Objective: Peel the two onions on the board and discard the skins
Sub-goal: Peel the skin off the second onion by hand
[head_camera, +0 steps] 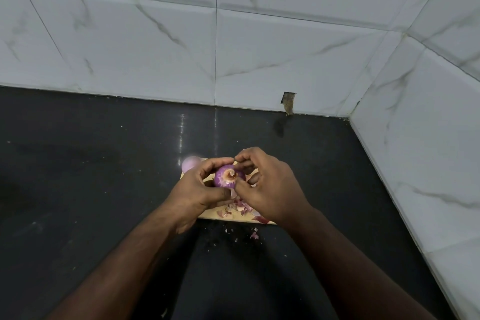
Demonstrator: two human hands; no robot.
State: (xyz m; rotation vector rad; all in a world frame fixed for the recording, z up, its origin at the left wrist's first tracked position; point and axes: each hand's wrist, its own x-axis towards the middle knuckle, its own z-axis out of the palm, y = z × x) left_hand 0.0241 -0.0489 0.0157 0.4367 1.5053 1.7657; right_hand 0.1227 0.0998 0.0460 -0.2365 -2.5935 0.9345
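I hold a purple onion (pixel 226 176) above the wooden board (pixel 207 213), its pale root end turned towards me. My left hand (pixel 200 189) grips it from the left, fingers curled over the top and thumb underneath. My right hand (pixel 270 184) pinches at the onion's right side with thumb and fingertips. A second, paler onion (pixel 190 163) lies at the board's far left corner, partly hidden behind my left hand. Torn purple skins (pixel 240 207) lie on the board under my hands.
The board lies on a dark countertop (pixel 91 176). A few skin scraps (pixel 254 235) are scattered on the counter just in front of the board. White marbled tile walls (pixel 259 47) close off the back and the right side, meeting in a corner.
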